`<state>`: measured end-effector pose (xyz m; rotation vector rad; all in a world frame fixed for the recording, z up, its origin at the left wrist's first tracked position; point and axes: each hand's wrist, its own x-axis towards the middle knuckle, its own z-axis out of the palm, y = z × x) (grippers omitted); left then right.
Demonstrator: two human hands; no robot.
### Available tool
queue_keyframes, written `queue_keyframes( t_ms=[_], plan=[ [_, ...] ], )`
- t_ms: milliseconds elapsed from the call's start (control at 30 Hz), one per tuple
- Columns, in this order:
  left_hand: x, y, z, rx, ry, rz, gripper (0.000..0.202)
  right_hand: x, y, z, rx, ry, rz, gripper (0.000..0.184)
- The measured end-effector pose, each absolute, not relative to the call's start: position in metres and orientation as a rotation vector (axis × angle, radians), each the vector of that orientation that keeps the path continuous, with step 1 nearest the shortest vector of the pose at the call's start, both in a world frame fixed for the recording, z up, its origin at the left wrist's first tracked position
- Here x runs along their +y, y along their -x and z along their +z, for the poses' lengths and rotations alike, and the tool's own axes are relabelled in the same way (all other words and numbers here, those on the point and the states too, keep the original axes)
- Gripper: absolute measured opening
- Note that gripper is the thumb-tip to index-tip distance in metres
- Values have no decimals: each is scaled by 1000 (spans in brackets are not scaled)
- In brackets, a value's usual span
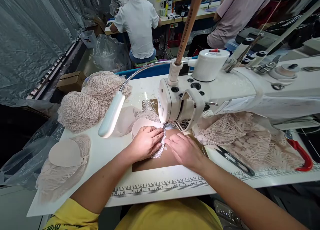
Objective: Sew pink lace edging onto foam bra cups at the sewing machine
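White table (100, 153), graduated rule along its near edge. On it, sewing machine (225, 85), its head over the work. Right of the needle, loose heap of beige lace (250, 140); far left, bundled lace (82, 106). Brown sheet (147, 165) under the work.

Left hand (146, 143): fingers together, slightly bent, laid down over the cloth; thumb grip cannot be told. Right hand (185, 151): partly curled, fingertips at the strip's edge; pinching or only pressing, cannot tell.

Smooth beige cup piece (141, 125) just beyond the left hand. White lace strip (157, 153), smallest, between the hands, running up toward the needle area.

Step, by judgement: aligning or feeding the strip for stitching. Next move would call for flat cloth, an even edge, fingertips clear of the needle.
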<state>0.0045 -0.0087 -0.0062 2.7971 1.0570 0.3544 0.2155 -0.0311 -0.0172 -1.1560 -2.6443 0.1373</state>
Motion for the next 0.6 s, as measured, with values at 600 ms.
queue_keyframes(
  t_ms=[600],
  plan=[
    [-9, -4, -6, 1077, -2755, 394, 41, -33, -215, -13, -2676, 1116, 249, 27]
  ],
)
